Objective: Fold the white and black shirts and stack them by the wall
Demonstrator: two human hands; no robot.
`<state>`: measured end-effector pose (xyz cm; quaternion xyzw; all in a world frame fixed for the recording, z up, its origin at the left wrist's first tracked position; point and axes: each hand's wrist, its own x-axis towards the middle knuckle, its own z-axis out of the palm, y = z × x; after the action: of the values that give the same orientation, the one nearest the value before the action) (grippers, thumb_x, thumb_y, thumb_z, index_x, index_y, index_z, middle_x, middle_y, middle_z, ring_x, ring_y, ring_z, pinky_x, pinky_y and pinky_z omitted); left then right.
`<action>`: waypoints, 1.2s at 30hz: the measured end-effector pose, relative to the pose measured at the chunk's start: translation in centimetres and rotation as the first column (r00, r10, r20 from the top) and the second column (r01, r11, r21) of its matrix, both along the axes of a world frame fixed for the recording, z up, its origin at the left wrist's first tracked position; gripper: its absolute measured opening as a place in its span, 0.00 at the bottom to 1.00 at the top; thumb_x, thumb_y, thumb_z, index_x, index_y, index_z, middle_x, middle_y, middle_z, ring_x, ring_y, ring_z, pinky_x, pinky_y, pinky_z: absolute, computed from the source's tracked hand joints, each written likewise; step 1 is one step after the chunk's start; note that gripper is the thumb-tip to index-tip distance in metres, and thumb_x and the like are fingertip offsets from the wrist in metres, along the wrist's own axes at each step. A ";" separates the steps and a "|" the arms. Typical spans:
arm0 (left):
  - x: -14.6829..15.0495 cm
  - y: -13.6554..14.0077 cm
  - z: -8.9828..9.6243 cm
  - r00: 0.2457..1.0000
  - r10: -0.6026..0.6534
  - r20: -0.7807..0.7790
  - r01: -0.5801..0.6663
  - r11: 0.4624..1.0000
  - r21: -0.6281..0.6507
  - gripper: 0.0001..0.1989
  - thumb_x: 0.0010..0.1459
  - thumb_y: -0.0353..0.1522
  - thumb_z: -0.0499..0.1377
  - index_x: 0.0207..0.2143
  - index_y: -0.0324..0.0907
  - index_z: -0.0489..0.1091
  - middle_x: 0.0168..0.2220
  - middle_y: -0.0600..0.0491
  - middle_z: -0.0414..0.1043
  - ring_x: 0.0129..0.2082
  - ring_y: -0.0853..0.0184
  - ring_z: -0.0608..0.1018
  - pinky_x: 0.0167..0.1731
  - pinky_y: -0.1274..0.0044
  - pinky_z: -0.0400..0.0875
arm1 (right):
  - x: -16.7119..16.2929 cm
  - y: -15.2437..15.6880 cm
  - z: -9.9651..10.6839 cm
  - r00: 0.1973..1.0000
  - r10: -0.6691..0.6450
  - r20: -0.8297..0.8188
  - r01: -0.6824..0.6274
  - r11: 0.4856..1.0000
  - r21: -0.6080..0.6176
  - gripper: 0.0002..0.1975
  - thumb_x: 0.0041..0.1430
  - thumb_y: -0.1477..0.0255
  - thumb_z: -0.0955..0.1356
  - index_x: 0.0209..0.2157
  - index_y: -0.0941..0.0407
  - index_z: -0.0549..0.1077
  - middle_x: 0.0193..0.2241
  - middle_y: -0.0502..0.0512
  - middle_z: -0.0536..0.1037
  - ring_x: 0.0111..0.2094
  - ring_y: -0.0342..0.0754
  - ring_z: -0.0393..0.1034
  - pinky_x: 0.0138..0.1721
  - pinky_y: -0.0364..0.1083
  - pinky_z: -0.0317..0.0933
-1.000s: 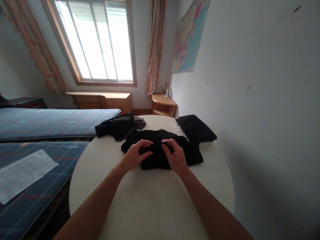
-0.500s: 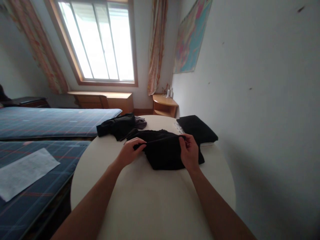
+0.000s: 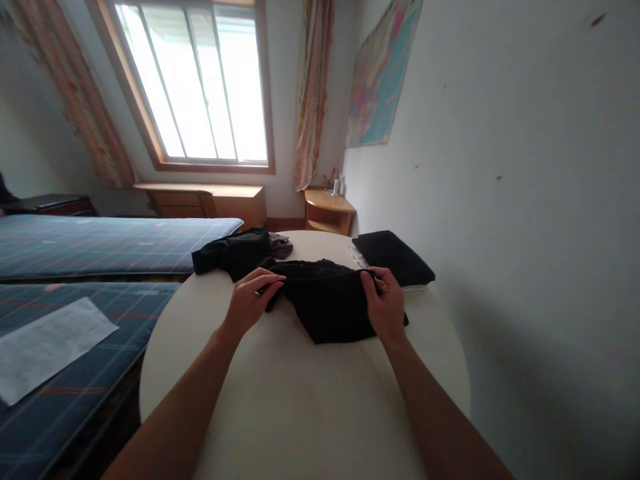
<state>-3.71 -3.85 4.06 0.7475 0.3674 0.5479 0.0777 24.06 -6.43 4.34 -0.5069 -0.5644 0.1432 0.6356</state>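
A black garment (image 3: pixel 333 307), its exact kind unclear, is stretched between my two hands over the round white table (image 3: pixel 300 413). My left hand (image 3: pixel 250 297) pinches its upper left edge between thumb and fingers. At the upper right edge, my right hand (image 3: pixel 386 303) grips the cloth with the thumb on the near side. The garment's lower edge hangs toward me at or just above the tabletop; I cannot tell whether it touches. Part of the fabric behind my right hand is hidden.
Behind on the table lie a crumpled dark clothes pile (image 3: pixel 235 252) at left and a folded black stack (image 3: pixel 395 257) at right, with something white under it. Plaid mattresses (image 3: pixel 120 243) stand at left, one bearing a paper sheet (image 3: pixel 55 347). A wall (image 3: pixel 525 233) runs along the right.
My left hand has shifted slightly up and left, drawing the garment's edge tauter. My right hand has moved a little to the right, still holding the cloth.
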 end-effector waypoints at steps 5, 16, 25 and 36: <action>0.2 -0.3 0.2 0.989 0.138 -0.046 -0.126 0.972 0.200 0.09 0.62 0.37 0.59 0.39 0.45 0.78 0.34 0.51 0.75 0.34 0.67 0.75 0.38 0.75 0.71 | 0.0 -0.1 0.1 0.999 0.030 0.023 -0.031 0.999 0.027 0.15 0.61 0.55 0.66 0.39 0.53 0.70 0.25 0.49 0.74 0.26 0.46 0.68 0.26 0.43 0.58; -0.5 0.3 -1.1 0.868 0.038 -0.495 -0.088 0.993 -0.078 0.09 0.63 0.35 0.57 0.43 0.50 0.75 0.40 0.57 0.77 0.28 0.72 0.76 0.31 0.80 0.66 | 1.2 0.8 -0.4 0.992 -0.111 0.056 0.107 0.991 0.081 0.17 0.61 0.55 0.66 0.39 0.56 0.71 0.28 0.51 0.76 0.29 0.46 0.70 0.32 0.44 0.61; 0.1 -0.2 -0.3 0.969 0.174 -0.173 -0.209 0.956 -0.207 0.12 0.67 0.38 0.49 0.44 0.43 0.68 0.24 0.58 0.71 0.21 0.69 0.74 0.27 0.79 0.66 | 1.1 0.1 0.0 0.977 -0.186 0.107 0.167 0.972 0.167 0.16 0.61 0.56 0.66 0.38 0.56 0.72 0.29 0.52 0.77 0.30 0.47 0.71 0.33 0.44 0.63; 0.1 0.6 -1.5 0.907 -0.215 -0.363 0.147 0.967 -0.206 0.11 0.65 0.31 0.52 0.46 0.44 0.71 0.42 0.51 0.72 0.39 0.68 0.76 0.42 0.77 0.71 | 2.2 0.6 0.1 0.953 -0.295 0.066 0.278 0.942 0.189 0.19 0.61 0.54 0.65 0.39 0.57 0.72 0.31 0.53 0.76 0.32 0.48 0.71 0.35 0.46 0.64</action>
<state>-3.57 -3.24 2.55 0.8613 0.3506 0.3477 0.1201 26.29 -5.87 4.48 -0.5311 -0.5241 -0.0255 0.6653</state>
